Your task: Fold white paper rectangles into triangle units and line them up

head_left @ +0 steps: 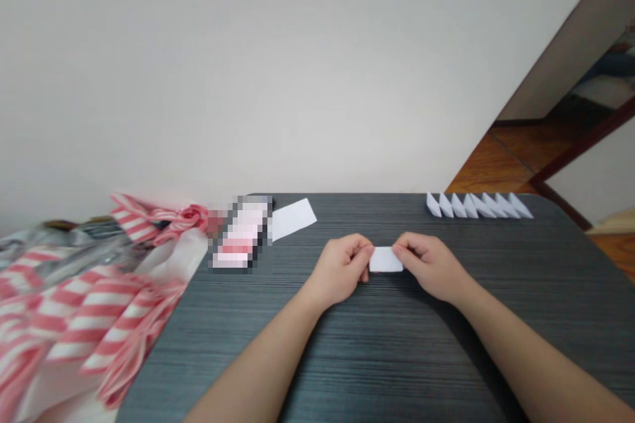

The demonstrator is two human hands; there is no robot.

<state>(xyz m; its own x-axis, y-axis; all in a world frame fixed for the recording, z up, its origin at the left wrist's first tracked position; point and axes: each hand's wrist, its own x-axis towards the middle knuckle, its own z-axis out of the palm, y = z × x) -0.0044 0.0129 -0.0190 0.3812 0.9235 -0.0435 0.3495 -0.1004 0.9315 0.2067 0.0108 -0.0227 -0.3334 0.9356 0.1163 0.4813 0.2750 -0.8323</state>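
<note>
- The left grip (340, 271) and right grip (431, 268) pinched a folded white paper strip (385, 260) between them.
- Ahead-right of them stood a row of folded paper pieces (476, 205).
- Ahead-left lay a white paper sheet (294, 219).
- Farther left lay a pink-striped bag (84, 317).

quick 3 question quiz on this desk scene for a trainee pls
1. What is held between the left hand and the right hand?
2. True or false: the row of folded paper pieces lies along the far edge of the dark wood-grain table, to the right of the hands.
3. What lies just right of the pixelated object? A) a white paper sheet B) a pair of scissors C) a mug

Key:
1. a small white paper strip
2. True
3. A
</note>
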